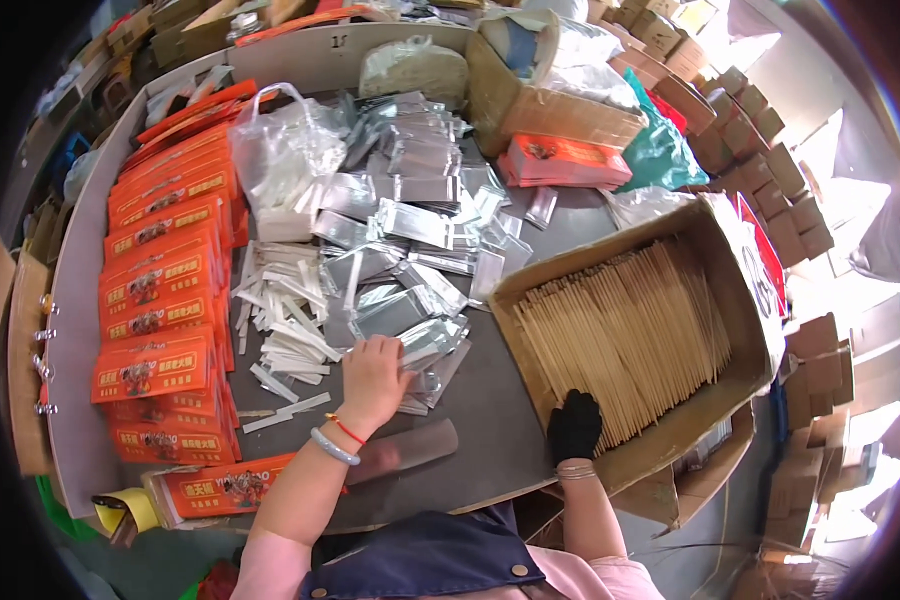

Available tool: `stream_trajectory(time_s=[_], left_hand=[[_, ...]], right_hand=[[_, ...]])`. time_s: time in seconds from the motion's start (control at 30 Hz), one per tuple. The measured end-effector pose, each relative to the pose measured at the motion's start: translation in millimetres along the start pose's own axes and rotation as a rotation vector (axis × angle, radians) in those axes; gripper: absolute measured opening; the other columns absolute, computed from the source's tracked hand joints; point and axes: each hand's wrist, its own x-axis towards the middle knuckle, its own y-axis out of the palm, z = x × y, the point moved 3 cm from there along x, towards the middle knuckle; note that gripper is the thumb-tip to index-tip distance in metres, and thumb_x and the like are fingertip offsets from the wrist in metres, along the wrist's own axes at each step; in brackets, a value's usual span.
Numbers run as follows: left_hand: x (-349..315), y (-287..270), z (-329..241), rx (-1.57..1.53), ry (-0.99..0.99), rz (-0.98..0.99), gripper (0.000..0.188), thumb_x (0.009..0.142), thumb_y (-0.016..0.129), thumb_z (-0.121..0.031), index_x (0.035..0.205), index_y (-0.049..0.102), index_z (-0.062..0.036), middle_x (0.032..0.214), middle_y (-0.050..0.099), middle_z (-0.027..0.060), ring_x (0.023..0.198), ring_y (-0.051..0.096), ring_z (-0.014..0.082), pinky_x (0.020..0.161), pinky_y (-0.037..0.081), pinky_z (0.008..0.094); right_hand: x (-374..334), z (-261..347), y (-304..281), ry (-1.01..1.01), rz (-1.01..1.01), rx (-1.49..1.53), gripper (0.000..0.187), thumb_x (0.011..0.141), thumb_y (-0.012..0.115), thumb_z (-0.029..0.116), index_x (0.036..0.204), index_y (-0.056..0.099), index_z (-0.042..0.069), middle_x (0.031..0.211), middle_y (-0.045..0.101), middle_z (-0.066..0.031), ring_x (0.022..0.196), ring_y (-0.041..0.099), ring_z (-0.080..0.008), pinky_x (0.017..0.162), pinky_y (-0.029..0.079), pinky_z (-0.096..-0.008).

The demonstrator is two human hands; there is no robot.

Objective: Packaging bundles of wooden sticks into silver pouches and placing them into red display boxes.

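My bare left hand (373, 382) is at the near edge of a heap of silver, clear-fronted packets (415, 222). Its fingers and thumb curl around the edge of one silver packet (426, 345). A red cord and a pale bangle circle that wrist. My right hand (575, 425), in a black glove, rests on the near left end of many thin wooden sticks (620, 340). They lie side by side in an open cardboard box (745, 365). The dark glove hides how its fingertips sit on the sticks.
Overlapping red printed packs (160, 280) line the left side, beside narrow white paper strips (295, 335). A clear plastic bag (285, 150) stands behind the strips. More red packs (565, 160) lie before a carton (580, 115) at the back. Raised panels (300, 60) edge the table.
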Motion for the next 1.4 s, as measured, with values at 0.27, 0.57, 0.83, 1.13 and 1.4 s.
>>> stream_trajectory(time_s=[0.27, 0.57, 0.83, 1.13, 1.4], left_hand=[[9, -7, -2, -0.062, 0.043, -0.012, 0.034, 0.067, 0.082, -0.015, 0.096, 0.064, -0.0094, 0.093, 0.06, 0.0081, 0.092, 0.058, 0.0307, 0.083, 0.046, 0.0438], [-34, -45, -7, -0.668, -0.12, 0.25, 0.023, 0.069, 0.078, -0.008, 0.087, 0.066, -0.0041, 0.066, 0.062, 0.0115, 0.057, 0.06, 0.0295, 0.057, 0.048, 0.0422], [-113, -64, 7, -0.14, -0.08, 0.154, 0.042, 0.055, 0.088, -0.018, 0.092, 0.071, -0.0085, 0.096, 0.059, 0.0064, 0.098, 0.054, 0.0291, 0.089, 0.043, 0.0407], [-156, -72, 28, -0.022, -0.073, 0.183, 0.072, 0.052, 0.09, -0.02, 0.116, 0.064, -0.0035, 0.115, 0.059, 0.0104, 0.114, 0.049, 0.0338, 0.099, 0.041, 0.0442], [-132, -69, -2, 0.081, -0.036, 0.098, 0.073, 0.05, 0.089, -0.017, 0.116, 0.063, -0.0021, 0.113, 0.06, 0.0096, 0.109, 0.051, 0.0327, 0.095, 0.042, 0.0439]], right_hand=[[4, 3, -4, -0.009, 0.18, -0.086, 0.021, 0.084, 0.065, 0.027, 0.093, 0.056, 0.01, 0.093, 0.059, -0.0099, 0.09, 0.062, -0.0282, 0.072, 0.051, -0.0415], [-4, -2, -13, -0.04, 0.191, 0.001, 0.018, 0.083, 0.065, 0.022, 0.093, 0.056, 0.009, 0.095, 0.06, -0.0116, 0.09, 0.063, -0.0305, 0.073, 0.052, -0.0456], [3, 16, -63, -0.143, -0.037, 0.468, 0.019, 0.087, 0.061, 0.02, 0.104, 0.064, 0.012, 0.081, 0.059, -0.0131, 0.079, 0.062, -0.0321, 0.069, 0.048, -0.0455], [-21, 99, -26, -0.884, 0.415, 0.432, 0.025, 0.085, 0.064, 0.023, 0.109, 0.07, 0.017, 0.08, 0.06, -0.0093, 0.079, 0.062, -0.0302, 0.069, 0.048, -0.0447], [-17, 130, -12, -0.65, 0.38, 0.618, 0.025, 0.078, 0.069, 0.015, 0.1, 0.065, 0.005, 0.098, 0.064, -0.0175, 0.09, 0.062, -0.0353, 0.081, 0.05, -0.0441]])
